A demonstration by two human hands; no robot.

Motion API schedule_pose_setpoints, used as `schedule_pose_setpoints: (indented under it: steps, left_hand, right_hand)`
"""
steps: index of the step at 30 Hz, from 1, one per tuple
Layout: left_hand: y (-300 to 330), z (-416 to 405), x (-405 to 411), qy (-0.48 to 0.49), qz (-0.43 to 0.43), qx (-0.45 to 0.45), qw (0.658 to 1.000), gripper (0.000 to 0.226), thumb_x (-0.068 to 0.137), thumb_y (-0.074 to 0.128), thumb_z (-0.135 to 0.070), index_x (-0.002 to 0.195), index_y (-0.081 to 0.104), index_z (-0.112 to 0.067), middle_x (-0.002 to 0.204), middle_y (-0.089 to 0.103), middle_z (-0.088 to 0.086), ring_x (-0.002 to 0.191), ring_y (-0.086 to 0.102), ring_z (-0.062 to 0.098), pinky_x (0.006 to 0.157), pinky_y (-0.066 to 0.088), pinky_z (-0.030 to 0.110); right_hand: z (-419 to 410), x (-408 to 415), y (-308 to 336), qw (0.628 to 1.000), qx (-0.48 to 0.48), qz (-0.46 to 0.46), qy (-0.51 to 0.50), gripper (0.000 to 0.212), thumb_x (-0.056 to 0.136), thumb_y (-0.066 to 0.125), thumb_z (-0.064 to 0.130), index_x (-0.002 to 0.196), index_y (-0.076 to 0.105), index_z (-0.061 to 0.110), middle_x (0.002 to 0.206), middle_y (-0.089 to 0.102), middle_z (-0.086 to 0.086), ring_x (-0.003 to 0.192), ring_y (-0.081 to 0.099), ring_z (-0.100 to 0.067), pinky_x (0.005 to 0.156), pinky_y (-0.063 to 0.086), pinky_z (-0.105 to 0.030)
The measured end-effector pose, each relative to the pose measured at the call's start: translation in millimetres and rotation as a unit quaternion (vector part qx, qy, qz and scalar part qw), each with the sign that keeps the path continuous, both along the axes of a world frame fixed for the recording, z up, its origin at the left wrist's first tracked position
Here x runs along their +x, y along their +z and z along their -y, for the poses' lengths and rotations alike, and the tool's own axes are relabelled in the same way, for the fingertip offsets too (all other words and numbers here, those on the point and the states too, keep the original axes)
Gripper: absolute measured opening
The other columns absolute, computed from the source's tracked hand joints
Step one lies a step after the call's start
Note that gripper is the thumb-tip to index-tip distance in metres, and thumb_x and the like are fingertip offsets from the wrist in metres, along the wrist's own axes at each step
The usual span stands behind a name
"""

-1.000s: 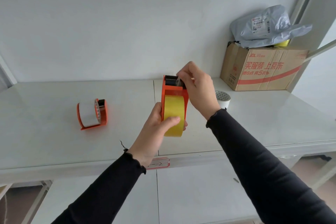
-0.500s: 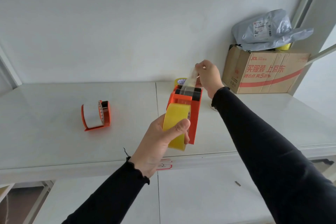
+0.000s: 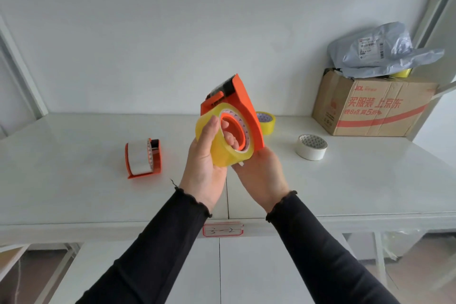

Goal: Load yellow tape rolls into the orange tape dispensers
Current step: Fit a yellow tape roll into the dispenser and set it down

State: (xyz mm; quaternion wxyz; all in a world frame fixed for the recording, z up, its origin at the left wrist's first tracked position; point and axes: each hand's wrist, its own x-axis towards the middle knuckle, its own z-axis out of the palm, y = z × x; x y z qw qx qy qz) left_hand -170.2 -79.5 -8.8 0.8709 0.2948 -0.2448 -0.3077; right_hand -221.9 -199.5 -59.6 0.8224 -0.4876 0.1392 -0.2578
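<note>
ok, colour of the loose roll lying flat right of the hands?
White roll, patterned core; head view.

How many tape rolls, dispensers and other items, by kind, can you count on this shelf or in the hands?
Orange plastic tape dispensers: 2
Yellow tape rolls: 2 clear, with a yellow edge under the bag
White tape rolls: 1
Brown cardboard boxes: 1
Grey plastic mailing bags: 1
Total: 7
</note>
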Motion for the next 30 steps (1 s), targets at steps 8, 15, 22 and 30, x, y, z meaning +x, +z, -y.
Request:
schedule_pose_setpoints:
  steps: [8, 15, 22, 30]
  left_hand:
    - [-35.2, 8.0, 34.0, -0.056, 0.046, 0.073, 0.995, 0.033, 0.096, 0.056, -0.039, 0.104, 0.063, -0.008, 0.099, 0.070, 0.011, 0.099, 0.067, 0.023, 0.102, 0.047, 0.039]
    - [-57.4, -33.6, 85.6, 0.055, 0.523, 0.504, 0.685, 0.050, 0.089, 0.064, -0.046, 0.132, 0.056, -0.023, 0.134, 0.060, -0.004, 0.125, 0.053, 0.011, 0.101, 0.041, 0.028]
    - [-50.5, -40.7, 96.7, 0.075, 0.684, 0.517, 0.510, 0.041, 0.093, 0.052, -0.049, 0.126, 0.059, -0.027, 0.129, 0.059, -0.006, 0.123, 0.047, 0.016, 0.100, 0.041, 0.033]
    - [-33.7, -27.3, 114.9, 0.059, 0.754, 0.529, 0.386, 0.050, 0.093, 0.050, -0.050, 0.133, 0.055, -0.020, 0.131, 0.059, 0.002, 0.124, 0.049, 0.021, 0.099, 0.044, 0.040]
  right_hand:
    - [7.8, 18.8, 20.0, 0.990, -0.125, -0.009, -0.061, 0.030, 0.101, 0.061, 0.020, 0.129, 0.065, 0.010, 0.123, 0.073, -0.017, 0.102, 0.071, -0.027, 0.090, 0.056, -0.043]
    - [64.8, 50.9, 43.3, 0.602, -0.744, -0.273, -0.101, 0.037, 0.090, 0.066, 0.027, 0.127, 0.066, 0.025, 0.115, 0.068, -0.003, 0.101, 0.066, -0.025, 0.083, 0.050, -0.036]
    - [72.9, 65.0, 49.5, 0.461, -0.779, -0.414, 0.101, 0.064, 0.086, 0.067, 0.049, 0.143, 0.050, 0.026, 0.130, 0.054, -0.004, 0.126, 0.049, -0.030, 0.102, 0.041, -0.040]
    - [38.4, 153.7, 92.2, 0.551, -0.707, -0.427, 0.119, 0.046, 0.106, 0.045, 0.038, 0.137, 0.061, 0.009, 0.136, 0.065, -0.010, 0.127, 0.059, -0.030, 0.104, 0.042, -0.035]
